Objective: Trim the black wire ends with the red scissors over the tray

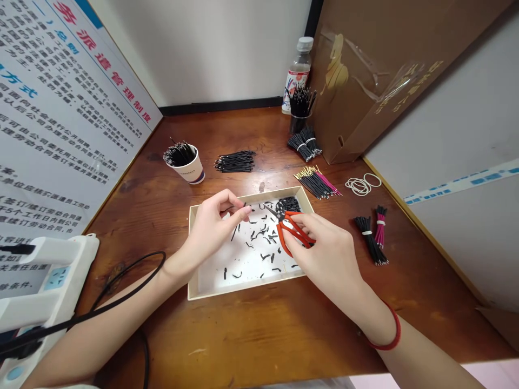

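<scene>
Over a shallow white box [211,283], my left hand [217,219] is closed in a pinch on a short black wire [244,205], mostly hidden by the fingers. My right hand [320,246] grips red-handled pliers or snips [286,229], their narrow dark tips pointing left toward the wire, a small gap apart from it. Short black offcuts [263,235] lie scattered on the box floor. A denser heap of black bits [288,203] fills the box's back right corner.
A paper cup [194,168] of black wires and a loose wire pile [235,161] stand behind the box. Bundled wires [367,240], rubber bands [360,185] and a bottle [298,73] are to the right. A power strip [60,292] with a black cable [133,281] lies left.
</scene>
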`<state>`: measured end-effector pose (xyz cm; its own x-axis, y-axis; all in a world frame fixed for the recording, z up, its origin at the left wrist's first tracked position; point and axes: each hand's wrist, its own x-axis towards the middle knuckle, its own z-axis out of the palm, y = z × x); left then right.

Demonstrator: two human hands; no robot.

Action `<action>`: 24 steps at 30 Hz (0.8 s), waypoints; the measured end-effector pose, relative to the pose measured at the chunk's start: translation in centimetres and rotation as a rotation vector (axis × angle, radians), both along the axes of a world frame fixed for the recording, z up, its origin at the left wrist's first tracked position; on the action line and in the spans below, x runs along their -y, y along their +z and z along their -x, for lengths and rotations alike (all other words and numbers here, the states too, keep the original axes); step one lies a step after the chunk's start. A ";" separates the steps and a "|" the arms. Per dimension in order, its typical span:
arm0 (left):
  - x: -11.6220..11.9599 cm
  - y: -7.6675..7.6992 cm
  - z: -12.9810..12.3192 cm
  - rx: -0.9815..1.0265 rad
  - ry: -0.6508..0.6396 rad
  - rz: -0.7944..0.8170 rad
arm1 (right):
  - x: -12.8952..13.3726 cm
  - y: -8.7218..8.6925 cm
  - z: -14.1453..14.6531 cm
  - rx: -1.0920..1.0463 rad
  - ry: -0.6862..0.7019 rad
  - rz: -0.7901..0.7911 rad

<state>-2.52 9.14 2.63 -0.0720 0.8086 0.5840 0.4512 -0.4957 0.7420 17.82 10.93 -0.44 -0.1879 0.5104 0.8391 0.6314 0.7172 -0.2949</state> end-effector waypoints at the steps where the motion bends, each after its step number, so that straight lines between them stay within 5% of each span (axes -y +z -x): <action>1: 0.1 0.0 -0.1 -0.021 -0.006 0.009 | -0.1 0.0 0.0 -0.011 0.010 0.016; 6: 0.0 -0.2 -0.1 -0.087 -0.034 0.028 | -0.1 0.0 0.1 -0.030 0.029 0.027; 11: 0.0 -0.1 0.0 -0.199 0.032 -0.128 | 0.3 0.6 0.1 -0.112 0.125 0.038; 24: 0.2 -0.1 -0.1 -0.191 -0.013 -0.267 | 0.5 0.8 0.0 -0.114 0.241 0.100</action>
